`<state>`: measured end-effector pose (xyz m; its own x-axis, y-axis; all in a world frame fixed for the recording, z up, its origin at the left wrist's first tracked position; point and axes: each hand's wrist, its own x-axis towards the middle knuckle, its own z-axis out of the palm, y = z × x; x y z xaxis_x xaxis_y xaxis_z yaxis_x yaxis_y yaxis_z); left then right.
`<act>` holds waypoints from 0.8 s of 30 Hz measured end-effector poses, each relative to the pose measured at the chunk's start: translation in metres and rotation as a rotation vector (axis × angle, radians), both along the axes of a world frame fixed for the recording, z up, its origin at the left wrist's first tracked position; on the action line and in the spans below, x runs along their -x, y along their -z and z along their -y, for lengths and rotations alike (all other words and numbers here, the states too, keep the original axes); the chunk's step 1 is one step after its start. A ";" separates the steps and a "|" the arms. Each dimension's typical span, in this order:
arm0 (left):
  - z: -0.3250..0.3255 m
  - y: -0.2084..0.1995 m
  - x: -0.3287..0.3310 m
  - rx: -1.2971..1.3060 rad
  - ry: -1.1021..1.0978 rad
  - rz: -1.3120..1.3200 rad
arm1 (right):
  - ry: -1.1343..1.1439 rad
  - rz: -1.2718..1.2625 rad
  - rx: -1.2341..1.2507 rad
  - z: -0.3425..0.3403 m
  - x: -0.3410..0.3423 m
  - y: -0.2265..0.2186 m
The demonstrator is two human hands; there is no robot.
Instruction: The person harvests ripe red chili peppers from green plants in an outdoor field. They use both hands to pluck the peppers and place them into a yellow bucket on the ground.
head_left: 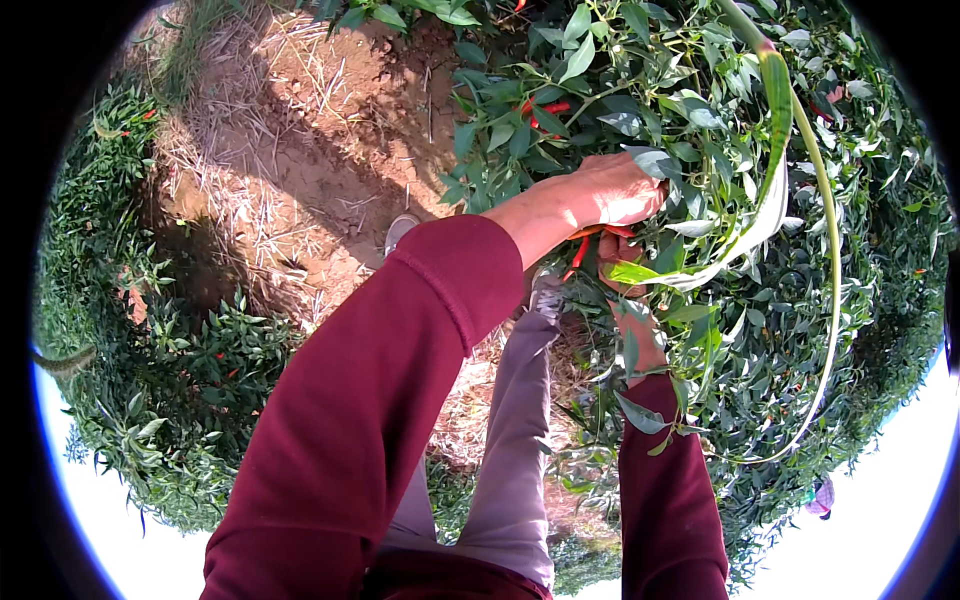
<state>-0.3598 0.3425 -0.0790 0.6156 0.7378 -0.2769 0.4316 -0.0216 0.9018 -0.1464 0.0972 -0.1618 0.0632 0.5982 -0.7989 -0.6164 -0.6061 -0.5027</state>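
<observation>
My left hand (pixel 622 190) reaches into the chili pepper plant (pixel 610 90), its fingers curled. A leaf covers the fingertips, so what they grip is hidden. Just below it, my right hand (pixel 622 262) is closed around several long red chili peppers (pixel 578 258), which stick out to the left between the two hands. A broad green leaf blade (pixel 690 278) crosses in front of part of the right hand. More red chili peppers (pixel 545 108) hang among the leaves beyond my left wrist.
A long bent stalk (pixel 832 230) with a drooping blade arcs over the plants at right. Dry soil (pixel 330 120) strewn with straw lies at far left. Another row of pepper plants (pixel 200 400) grows along the left. My shoes (pixel 400 230) stand on the path.
</observation>
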 end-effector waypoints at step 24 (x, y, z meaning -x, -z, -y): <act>0.077 0.038 0.044 0.565 -0.855 0.087 | -0.159 0.204 0.073 0.011 0.000 -0.010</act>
